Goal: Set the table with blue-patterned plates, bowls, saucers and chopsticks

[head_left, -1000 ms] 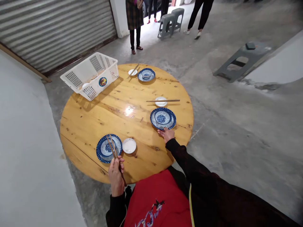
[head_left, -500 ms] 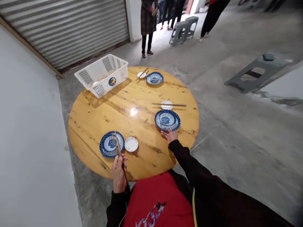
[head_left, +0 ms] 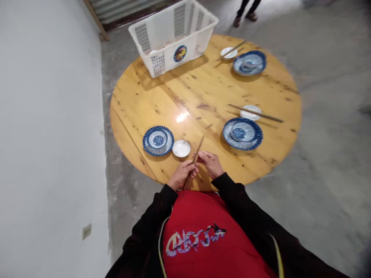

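Brown chopsticks [head_left: 198, 148] point up and away from me over the near edge of the round wooden table [head_left: 139, 112]. My left hand [head_left: 184, 172] is closed around their lower part. My right hand [head_left: 211, 163] pinches them just above, its fingertips close to the left hand's. Beyond my hands, to the left, lies a small white dish [head_left: 181, 148], with a blue-and-white plate [head_left: 147, 148] and a matching bowl [head_left: 158, 139] on it beside the dish. To the right sits another blue-rimmed plate [head_left: 257, 141] with a bowl [head_left: 239, 133] on it.
A white plastic basket [head_left: 165, 56] stands at the table's far left. Chopsticks [head_left: 268, 116] rest across a white dish [head_left: 245, 113] at right. Farther back are another plate [head_left: 262, 58] and dish [head_left: 227, 53]. A person's legs [head_left: 245, 9] show behind; a wall [head_left: 52, 135] is left.
My right hand has left the right-hand plate and come to the chopsticks in my left hand. The chopsticks no longer overlap the left plate. The view has tipped downward.
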